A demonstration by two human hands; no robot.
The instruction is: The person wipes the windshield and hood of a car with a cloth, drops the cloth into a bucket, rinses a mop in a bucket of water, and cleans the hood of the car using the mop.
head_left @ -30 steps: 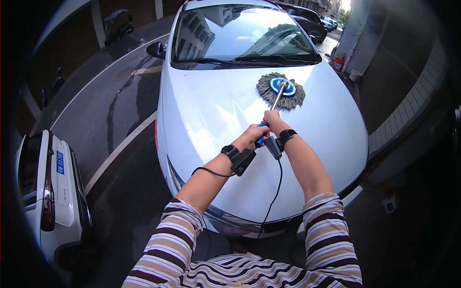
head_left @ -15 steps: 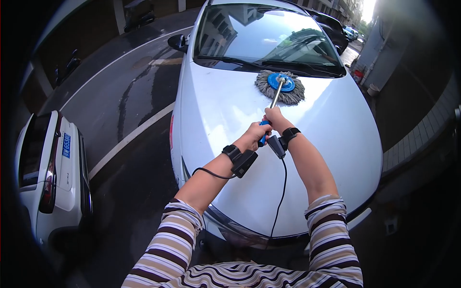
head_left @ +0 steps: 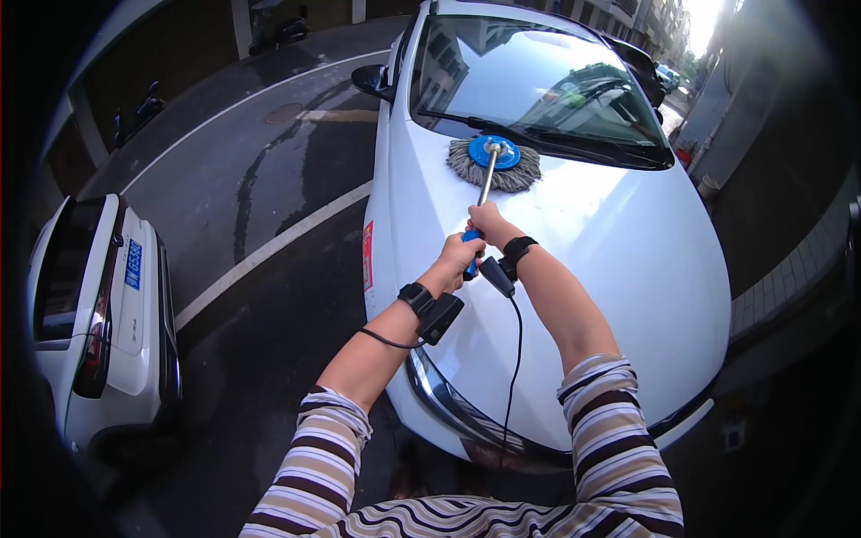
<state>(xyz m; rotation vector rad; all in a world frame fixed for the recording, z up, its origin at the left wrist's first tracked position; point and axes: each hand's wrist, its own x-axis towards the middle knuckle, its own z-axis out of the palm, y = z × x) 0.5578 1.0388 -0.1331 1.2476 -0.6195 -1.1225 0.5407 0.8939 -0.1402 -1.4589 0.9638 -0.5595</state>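
Observation:
A car mop (head_left: 516,174) with grey strands and a round blue head lies against the white car's hood (head_left: 619,260), just below the windshield (head_left: 538,81). Its metal pole slopes down toward me and ends in a blue grip. My left hand (head_left: 461,255) is closed around that blue grip near its lower end. Higher up, my right hand (head_left: 486,222) wraps the handle where the pole meets the grip. Each wrist carries a black strapped device, and a cable hangs from the right one over the hood.
A second white car (head_left: 117,314) with a blue plate is parked to the left. The hood car's side mirror (head_left: 372,82) sticks out at upper left. Along the right runs a wall, with a paved strip (head_left: 789,278) beside it. A scooter (head_left: 139,112) stands far left.
The mop head has moved left across the hood, and both hands have shifted left with the handle, still gripping it. The camera view has turned slightly, putting the car further right.

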